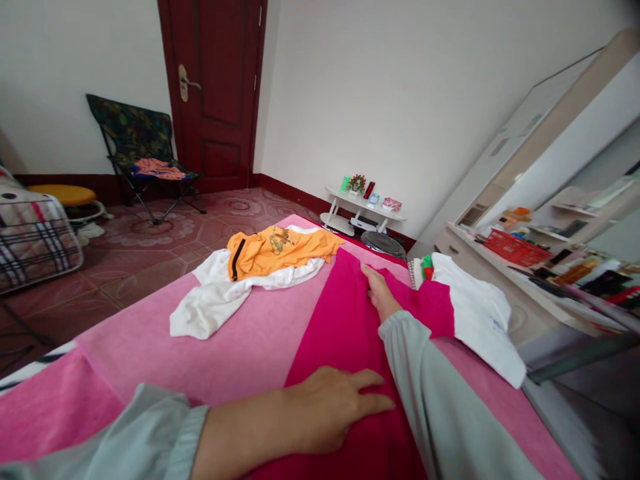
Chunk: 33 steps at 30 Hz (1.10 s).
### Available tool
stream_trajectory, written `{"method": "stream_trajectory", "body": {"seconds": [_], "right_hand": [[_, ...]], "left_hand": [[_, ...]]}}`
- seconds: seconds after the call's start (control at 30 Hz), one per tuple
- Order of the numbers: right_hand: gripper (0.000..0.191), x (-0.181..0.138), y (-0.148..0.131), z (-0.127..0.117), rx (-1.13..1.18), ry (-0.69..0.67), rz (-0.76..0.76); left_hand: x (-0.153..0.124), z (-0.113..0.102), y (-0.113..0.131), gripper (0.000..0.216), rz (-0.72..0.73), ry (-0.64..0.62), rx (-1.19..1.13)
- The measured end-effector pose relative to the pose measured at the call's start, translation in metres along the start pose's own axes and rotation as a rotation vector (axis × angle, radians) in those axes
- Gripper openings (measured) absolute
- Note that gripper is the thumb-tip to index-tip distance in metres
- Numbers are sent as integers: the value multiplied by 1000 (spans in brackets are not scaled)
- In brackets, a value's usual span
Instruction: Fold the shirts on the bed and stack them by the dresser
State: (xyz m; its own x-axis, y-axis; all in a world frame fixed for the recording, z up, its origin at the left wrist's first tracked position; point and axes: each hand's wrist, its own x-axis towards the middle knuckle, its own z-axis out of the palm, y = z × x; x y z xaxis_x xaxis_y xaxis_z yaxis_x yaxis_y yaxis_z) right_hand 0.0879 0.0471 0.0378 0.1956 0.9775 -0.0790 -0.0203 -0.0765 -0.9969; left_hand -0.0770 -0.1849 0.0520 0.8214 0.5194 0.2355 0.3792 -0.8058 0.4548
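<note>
A magenta garment (345, 320) lies stretched out on the pink bed cover (240, 347). My left hand (330, 407) rests flat on its near end, fingers stretched out to the right. My right hand (377, 290) reaches across to the garment's far part and presses on the cloth, fingers extended along a fold. Both arms wear pale grey-green sleeves. The garment's white sleeve part (480, 320) hangs over the bed's right side.
An orange garment (275, 250) lies on a white one (210, 300) at the bed's far left. A dresser (525, 280) with a red basket (515, 248) stands right. A folding chair (143, 150), a door (215, 87) and a small white shelf (363, 203) lie beyond.
</note>
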Motion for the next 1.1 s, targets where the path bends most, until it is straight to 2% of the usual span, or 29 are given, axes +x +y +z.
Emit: {"method": "stream_trajectory", "body": {"seconds": [0.07,0.17,0.23,0.3,0.4,0.5,0.63,0.73,0.83,0.9,0.97,1.03,1.1], "right_hand": [[26,3,1,-3,-12,-11,21],[25,6,2,-7,-31,-33,45],[24,7,0,-3,-28,-57,43],[24,8,-5,6,-9,-91,32],[26,7,-16,31,30,-142,18],[28,3,-31,63,73,-195,2],[33,-3,-48,96,224,-331,-58],[37,0,-45,98,325,-387,-100],[41,12,-22,74,338,-274,-111],[41,22,1,50,243,-104,-158],[38,32,25,27,39,99,-248],[37,39,43,11,-51,203,-288],[44,43,54,4,-91,238,-305]], "left_hand": [[15,8,-11,61,43,-23,76],[26,19,-24,35,25,-25,83],[26,22,-30,21,-12,36,-20],[21,18,-33,17,-26,125,-177],[9,-5,-33,15,-63,277,-422],[-9,-43,-30,10,-120,415,-588],[-28,-95,-27,19,-193,535,-546],[-27,-114,-26,20,-225,547,-501],[-15,-102,-24,14,-197,432,-500],[-6,-79,-23,10,-128,291,-487],[-1,-51,-23,13,-52,141,-460],[1,-27,-25,19,-32,31,-460],[1,-12,-26,26,-61,4,-491]]}}
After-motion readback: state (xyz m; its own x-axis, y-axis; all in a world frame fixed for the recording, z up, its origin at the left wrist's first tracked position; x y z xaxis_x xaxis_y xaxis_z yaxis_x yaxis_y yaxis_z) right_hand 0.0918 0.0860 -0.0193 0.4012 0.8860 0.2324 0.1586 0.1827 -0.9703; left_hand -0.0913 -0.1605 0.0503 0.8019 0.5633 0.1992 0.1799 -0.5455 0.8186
